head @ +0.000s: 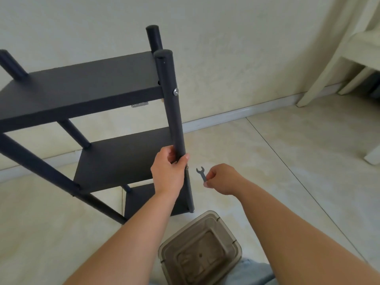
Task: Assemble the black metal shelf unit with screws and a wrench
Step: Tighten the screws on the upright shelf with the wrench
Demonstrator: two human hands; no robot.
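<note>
1. Now we see the black shelf unit (86, 87) standing on the tiled floor (287, 153) near the wall.
2. Our left hand (168, 173) grips its near right post (174, 112), fingers (183, 160) curled round the tube.
3. Our right hand (223, 178) pinches a small wrench (201, 172) between thumb and fingers, just beside that post.
4. A screw (176, 91) sits in the post at the top shelf.
5. A clear plastic bin (200, 251) stands below our arms.
</note>
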